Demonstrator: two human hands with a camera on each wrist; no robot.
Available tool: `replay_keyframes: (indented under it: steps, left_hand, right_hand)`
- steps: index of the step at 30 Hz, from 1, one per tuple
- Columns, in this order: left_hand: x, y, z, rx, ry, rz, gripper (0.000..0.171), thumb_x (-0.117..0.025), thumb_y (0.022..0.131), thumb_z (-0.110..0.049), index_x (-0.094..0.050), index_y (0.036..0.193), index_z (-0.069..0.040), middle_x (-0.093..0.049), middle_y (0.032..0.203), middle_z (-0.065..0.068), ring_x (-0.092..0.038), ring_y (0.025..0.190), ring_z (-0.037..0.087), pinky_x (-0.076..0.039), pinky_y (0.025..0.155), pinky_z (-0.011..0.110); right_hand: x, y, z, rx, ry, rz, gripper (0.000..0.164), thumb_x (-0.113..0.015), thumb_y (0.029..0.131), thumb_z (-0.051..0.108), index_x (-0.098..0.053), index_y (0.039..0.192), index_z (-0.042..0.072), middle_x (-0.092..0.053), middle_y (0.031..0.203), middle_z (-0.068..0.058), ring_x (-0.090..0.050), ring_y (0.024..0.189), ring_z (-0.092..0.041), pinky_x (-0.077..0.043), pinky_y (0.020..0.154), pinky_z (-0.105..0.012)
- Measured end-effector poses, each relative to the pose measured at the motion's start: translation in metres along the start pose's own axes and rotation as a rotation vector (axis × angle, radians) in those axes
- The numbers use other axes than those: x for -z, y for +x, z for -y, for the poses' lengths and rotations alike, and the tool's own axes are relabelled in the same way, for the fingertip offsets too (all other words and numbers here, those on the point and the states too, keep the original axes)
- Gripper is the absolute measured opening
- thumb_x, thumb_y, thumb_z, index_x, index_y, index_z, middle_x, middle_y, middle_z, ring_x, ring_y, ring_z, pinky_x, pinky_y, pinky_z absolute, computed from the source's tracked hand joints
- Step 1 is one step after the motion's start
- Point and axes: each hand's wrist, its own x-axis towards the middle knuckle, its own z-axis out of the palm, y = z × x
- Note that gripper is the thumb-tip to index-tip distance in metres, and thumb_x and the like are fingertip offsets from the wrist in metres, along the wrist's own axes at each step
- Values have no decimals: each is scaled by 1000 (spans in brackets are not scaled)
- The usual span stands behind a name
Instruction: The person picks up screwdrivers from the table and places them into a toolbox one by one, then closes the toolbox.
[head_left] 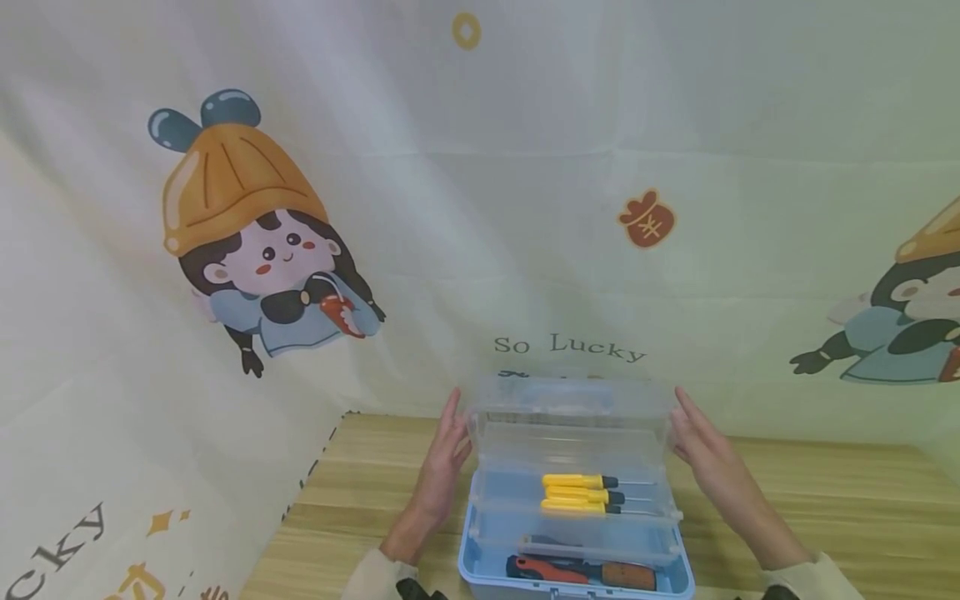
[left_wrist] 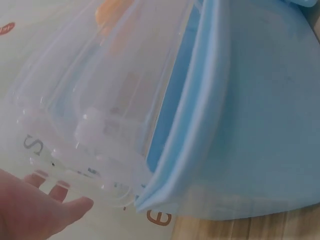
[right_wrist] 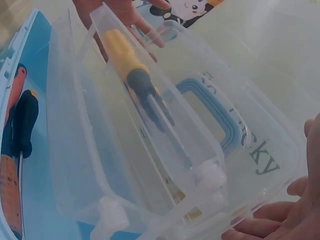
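Note:
A light blue toolbox (head_left: pixel 467 546) stands opened on the table, its clear lid (head_left: pixel 495 396) raised at the back and its clear trays (head_left: pixel 502 521) spread in steps. Three yellow-handled screwdrivers (head_left: pixel 573 494) lie in a tray. Down in the base are a red-and-black handle (head_left: pixel 547 570) and a brown handle (head_left: pixel 628 575); the right wrist view adds a dark-handled screwdriver (right_wrist: pixel 25 120). My left hand (head_left: pixel 442 462) is at the lid's left side, fingers extended. At its right side is my right hand (head_left: pixel 708 458), fingers also fairly straight. Whether either palm presses the plastic cannot be told.
The wood-grain tabletop (head_left: pixel 360 475) extends to both sides of the toolbox. Close behind it hangs a pale printed cloth (head_left: pixel 450 208), which also covers the left side. A blue carrying handle (right_wrist: pixel 220 110) is set in the lid.

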Motion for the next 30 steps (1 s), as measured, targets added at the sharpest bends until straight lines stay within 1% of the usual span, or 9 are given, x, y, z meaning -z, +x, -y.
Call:
replay_keyframes:
  steps: [4,7,10,12,15,19,23,25,30]
  left_hand:
    - [-3,-3,-3,5,80,-8,65,-31,105,-44,-3,161,-24,-9,167,5,-10,153,30,-12,121,57]
    - [-4,-4,-5,1,113,-11,66,-31,105,-45,-3,161,-23,-17,165,7,-10,153,29,-12,121,58]
    - [-5,-4,-5,5,132,-16,66,-30,105,-47,-3,161,-23,-15,166,5,-10,153,28,-13,121,59]
    - [-5,-4,-5,13,145,-16,67,-29,105,-48,-2,161,-23,-10,167,3,-8,153,28,-13,121,59]
    - [-4,-3,-5,26,163,-10,67,-27,105,-50,-1,160,-23,-2,167,-1,-4,153,28,-14,120,59]
    - [-5,-3,-6,37,180,-3,68,-26,105,-51,1,160,-22,6,167,-4,0,153,28,-14,120,60]
    - [-6,-5,-7,33,184,-6,67,-25,106,-50,0,160,-20,6,167,-1,1,153,29,-14,120,61]
    - [-7,-6,-8,37,192,-14,66,-26,106,-49,0,160,-22,5,167,0,0,153,30,-13,119,62]
    - [-13,-10,-10,76,221,-44,67,-29,104,-53,-1,160,-30,3,167,-4,1,153,27,-3,120,61]
  right_hand:
    - [0,-2,4,-26,-24,15,71,-22,104,56,1,160,19,-10,162,-26,-40,133,-51,-22,110,-71]
    - [1,-3,6,-46,-27,21,72,-22,104,56,2,160,19,-7,162,-27,-39,134,-51,-24,111,-67]
    - [1,-5,8,-49,-35,17,73,-23,104,57,3,160,18,-6,162,-28,-38,135,-51,-29,112,-61]
    - [1,-5,10,-42,-38,14,74,-25,104,56,2,160,16,-7,161,-28,-37,135,-51,-32,111,-58]
    - [1,-6,13,-55,-47,17,76,-27,104,56,2,160,15,-11,161,-29,-38,135,-51,-33,110,-59]
    - [0,-8,16,-106,-59,28,77,-30,103,58,3,160,19,-18,159,-30,-42,133,-51,-30,109,-65]
    - [1,-9,18,-133,-102,25,80,-33,101,59,4,160,19,-25,156,-32,-47,130,-50,-34,107,-67]
    - [0,-10,20,-141,-143,21,82,-33,101,61,3,160,17,-27,154,-33,-47,129,-51,-37,105,-67]
    - [-3,-12,22,-147,-211,15,84,-35,101,59,2,159,12,-27,153,-35,-37,135,-54,-38,103,-68]
